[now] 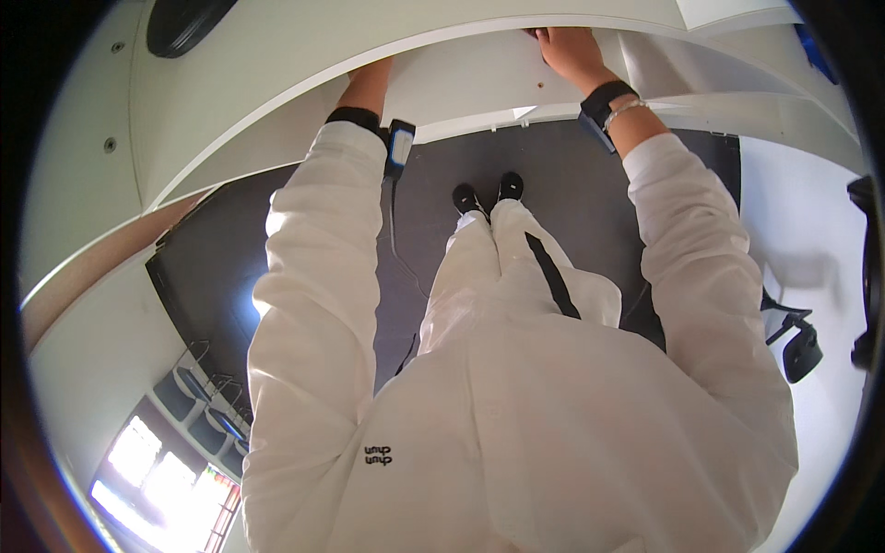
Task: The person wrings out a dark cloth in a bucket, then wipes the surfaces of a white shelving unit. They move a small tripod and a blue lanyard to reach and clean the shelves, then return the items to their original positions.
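Both my arms, in white sleeves, reach forward under the curved edge of a white board (pixel 290 76). My left hand (pixel 372 77) is mostly behind that edge; only the part by the wrist shows, so its fingers and anything in them are hidden. A black strap with a small device (pixel 399 148) and a cable is on the left wrist. My right hand (pixel 570 54) lies against the pale panel (pixel 470 83) below the board, its fingertips partly cut off by the edge. Whether it holds anything is unclear. A black band (pixel 608 104) and a bracelet (pixel 626 110) circle the right wrist.
A black rounded object (pixel 187 24) rests on the board at the upper left, near two screws (pixel 110 145). My black shoes (pixel 510 185) stand on the dark floor (pixel 581 173). Chairs (pixel 200 415) and a bright window (pixel 162 477) are at lower left; a black bracket-like object (pixel 802 345) is at right.
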`<state>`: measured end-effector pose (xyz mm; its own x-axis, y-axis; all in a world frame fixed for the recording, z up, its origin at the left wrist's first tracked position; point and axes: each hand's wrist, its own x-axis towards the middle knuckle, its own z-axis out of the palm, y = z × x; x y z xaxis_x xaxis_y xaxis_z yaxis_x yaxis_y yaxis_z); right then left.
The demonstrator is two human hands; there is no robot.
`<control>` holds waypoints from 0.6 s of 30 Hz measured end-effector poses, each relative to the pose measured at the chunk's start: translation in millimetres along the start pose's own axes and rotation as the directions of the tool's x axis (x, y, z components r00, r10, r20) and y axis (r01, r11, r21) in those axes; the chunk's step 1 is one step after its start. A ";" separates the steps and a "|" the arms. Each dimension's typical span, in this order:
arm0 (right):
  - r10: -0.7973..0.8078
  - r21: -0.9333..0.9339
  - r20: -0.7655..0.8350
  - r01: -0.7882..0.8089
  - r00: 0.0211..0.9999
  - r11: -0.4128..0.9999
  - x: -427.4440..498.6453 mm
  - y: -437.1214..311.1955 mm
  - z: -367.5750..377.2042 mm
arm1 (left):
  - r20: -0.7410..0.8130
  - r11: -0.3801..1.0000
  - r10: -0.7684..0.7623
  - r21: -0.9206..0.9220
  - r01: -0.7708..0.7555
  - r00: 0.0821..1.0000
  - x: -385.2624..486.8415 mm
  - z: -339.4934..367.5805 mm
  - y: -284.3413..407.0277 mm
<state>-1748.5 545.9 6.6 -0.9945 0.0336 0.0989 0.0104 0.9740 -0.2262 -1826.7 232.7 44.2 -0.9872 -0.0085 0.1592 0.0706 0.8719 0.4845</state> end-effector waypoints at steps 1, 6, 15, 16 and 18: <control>0.018 0.253 -0.014 -0.014 1.000 0.967 -1.6 2.2 2.2 | 0.000 0.998 0.050 0.034 -0.050 0.999 5.6 2.0 -1.7; 0.030 0.232 -0.162 0.008 0.986 0.973 6.6 -44.5 18.3 | -0.102 0.954 0.049 -0.289 -0.077 0.994 -6.5 -6.5 -16.0; -0.374 0.109 -0.109 0.385 0.921 0.916 -28.6 -195.7 25.0 | -0.055 0.954 -0.078 -0.293 0.058 0.995 -47.5 -63.1 -20.7; -0.423 0.150 -0.156 0.445 0.892 0.883 -45.5 -191.5 22.0 | -0.030 0.938 -0.072 -0.341 0.057 0.997 -46.3 -69.5 -21.1; -0.514 0.213 -0.191 0.547 0.836 0.810 -72.3 -167.6 14.3 | 0.016 0.924 -0.059 -0.378 0.061 0.998 -45.0 -77.6 -18.3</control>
<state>-1679.7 377.0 23.6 -0.8171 -0.4300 0.3841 -0.5574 0.7593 -0.3358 -1772.5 179.2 94.9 -0.9918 -0.0523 0.1169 0.0596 0.6197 0.7826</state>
